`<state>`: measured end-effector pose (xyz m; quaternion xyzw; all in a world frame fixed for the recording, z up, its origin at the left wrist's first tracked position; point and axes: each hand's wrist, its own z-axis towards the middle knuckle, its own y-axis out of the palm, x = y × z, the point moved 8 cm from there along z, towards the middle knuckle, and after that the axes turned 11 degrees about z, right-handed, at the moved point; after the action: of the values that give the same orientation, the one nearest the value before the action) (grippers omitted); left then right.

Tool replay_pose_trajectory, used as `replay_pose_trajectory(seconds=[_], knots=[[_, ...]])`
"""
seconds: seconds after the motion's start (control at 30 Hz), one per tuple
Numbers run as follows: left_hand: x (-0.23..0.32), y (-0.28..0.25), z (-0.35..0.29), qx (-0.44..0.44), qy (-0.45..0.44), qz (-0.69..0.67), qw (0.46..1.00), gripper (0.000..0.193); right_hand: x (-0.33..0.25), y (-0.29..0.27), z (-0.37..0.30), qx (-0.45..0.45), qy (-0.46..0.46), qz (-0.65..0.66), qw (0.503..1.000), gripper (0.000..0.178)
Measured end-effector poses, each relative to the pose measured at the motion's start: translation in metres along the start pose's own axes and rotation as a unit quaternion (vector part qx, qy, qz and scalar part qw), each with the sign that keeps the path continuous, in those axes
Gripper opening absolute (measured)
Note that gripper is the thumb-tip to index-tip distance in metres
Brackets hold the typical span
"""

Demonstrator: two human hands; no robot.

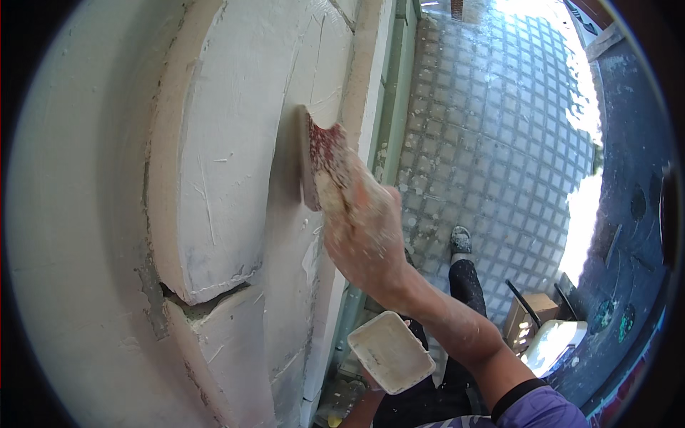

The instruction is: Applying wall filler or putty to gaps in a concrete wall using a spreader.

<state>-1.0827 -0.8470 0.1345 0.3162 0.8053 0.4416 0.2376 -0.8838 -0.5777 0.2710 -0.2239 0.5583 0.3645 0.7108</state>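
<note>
My right hand (364, 228), smeared with white plaster, is closed round a putty knife (325, 146) with a worn red part. The blade's long edge lies against the off-white plastered wall panel (228, 143), near its right side. Lower down, my left hand (372, 381) holds up a shallow rectangular white tub (392, 352); most of that hand is hidden beneath it. A thin pale film coats the inside of the tub. Trowel marks and ridges show on the panel, and a dark gap (207, 305) runs below its lower edge.
Green trim (392, 100) runs along the wall's right side. The tiled floor (492, 128) is spattered with white. My shoe (461, 241) stands on it. At the lower right are a cardboard box (534, 314), a white chair (556, 346) and a dark blue surface (635, 178).
</note>
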Motion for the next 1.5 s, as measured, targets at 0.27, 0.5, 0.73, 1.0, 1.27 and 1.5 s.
replay_pose_trajectory(seconds=[0.27, 0.5, 0.73, 1.0, 1.27, 1.5], knots=[[0.006, -0.022, 0.004, 0.048, -0.032, 0.127, 0.99, 0.119, 0.045, 0.005, 0.065, 0.046, -0.054, 0.13, 0.989, 0.043], [0.011, -0.034, -0.004, 0.049, -0.043, 0.129, 0.99, 0.125, 0.008, 0.021, -0.041, -0.165, -0.161, 0.134, 0.964, 0.059], [0.013, -0.03, -0.003, 0.038, -0.033, 0.126, 0.991, 0.116, 0.057, -0.038, 0.046, 0.045, -0.237, 0.091, 0.966, 0.032], [0.01, -0.027, -0.001, 0.02, -0.015, 0.139, 0.99, 0.118, 0.068, 0.005, 0.079, -0.027, -0.219, 0.036, 0.975, 0.054], [0.005, -0.019, 0.008, 0.044, -0.031, 0.144, 0.988, 0.126, 0.038, -0.005, -0.038, -0.225, -0.306, 0.087, 0.921, 0.049], [0.001, -0.03, 0.004, 0.04, -0.041, 0.132, 0.99, 0.118, 0.061, 0.018, 0.012, -0.058, -0.129, 0.079, 0.987, 0.068]])
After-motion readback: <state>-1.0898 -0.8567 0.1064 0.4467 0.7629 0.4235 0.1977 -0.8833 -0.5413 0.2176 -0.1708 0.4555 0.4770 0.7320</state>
